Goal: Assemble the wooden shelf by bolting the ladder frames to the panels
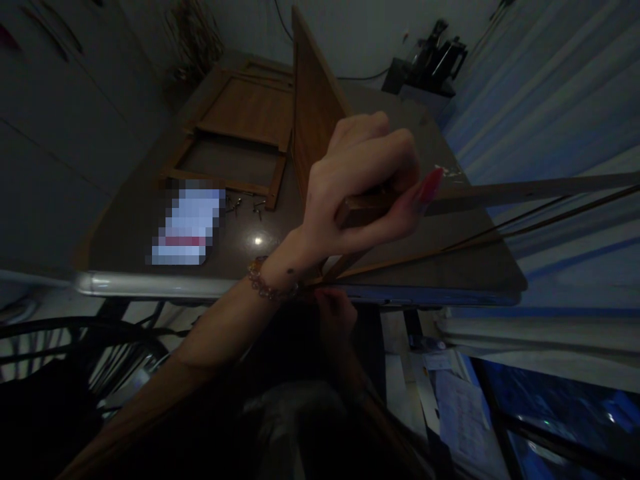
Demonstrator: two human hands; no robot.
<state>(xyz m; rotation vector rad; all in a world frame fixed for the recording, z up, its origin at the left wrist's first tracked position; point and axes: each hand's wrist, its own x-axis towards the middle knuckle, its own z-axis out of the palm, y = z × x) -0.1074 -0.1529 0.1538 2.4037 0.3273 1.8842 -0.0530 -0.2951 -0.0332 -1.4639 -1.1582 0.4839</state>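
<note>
My left hand (365, 183), with a beaded bracelet (270, 283) at the wrist, is closed around a wooden bar (500, 193) of a frame that stands on the table. The bar reaches far to the right. Next to it rises an upright wooden panel (317, 100), partly covered by the hand. Lower down, my right hand (339, 317) is in shadow at the table's front edge, close under the frame's lower corner (330, 270). Its fingers are curled together; what they hold, if anything, cannot be made out.
On the table (120, 227) lie a wooden panel (250, 107), an open wooden frame (225, 183), several loose screws (235, 205) and a blurred-out bright screen (187, 223). A coffee maker (445, 63) stands at the back right. A dark chair (85, 327) is at left, papers (463, 413) below right.
</note>
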